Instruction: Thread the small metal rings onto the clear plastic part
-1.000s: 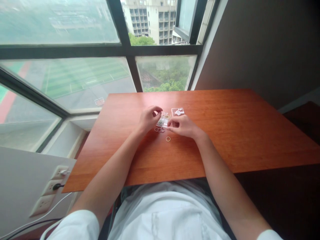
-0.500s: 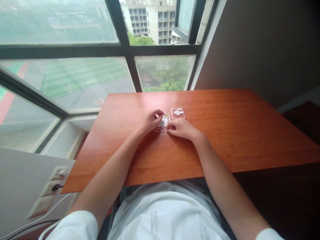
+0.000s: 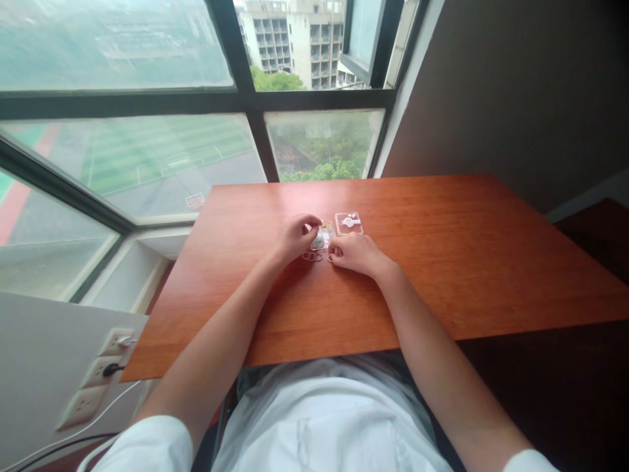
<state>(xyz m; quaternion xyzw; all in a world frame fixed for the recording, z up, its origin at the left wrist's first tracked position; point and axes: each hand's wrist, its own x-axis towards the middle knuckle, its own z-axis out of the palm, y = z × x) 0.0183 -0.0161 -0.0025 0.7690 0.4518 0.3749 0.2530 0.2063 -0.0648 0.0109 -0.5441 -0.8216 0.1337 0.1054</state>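
Note:
My left hand (image 3: 299, 236) is closed at the left side of a small clear plastic box (image 3: 328, 241), its thumb and fingers gripping the rim. Inside the box lie small metal pieces, silvery at the front and gold-coloured at the back, too small to make out singly. My right hand (image 3: 358, 252) pinches a small gold-coloured ring (image 3: 329, 259) at the table surface, just in front of the box's right corner. Left of that ring, several thin metal rings (image 3: 312, 256) lie in a row before the box.
Behind my right hand a clear square lid (image 3: 348, 223) with a white label lies on the reddish-brown wooden table (image 3: 462, 262). Windows (image 3: 324, 144) border the far and left sides. A wall socket with plugs (image 3: 114, 369) is at lower left.
The gold-coloured ring at my right fingertips has shifted very slightly and looks more upright. My left hand stays at the box; the other rings stay where they were.

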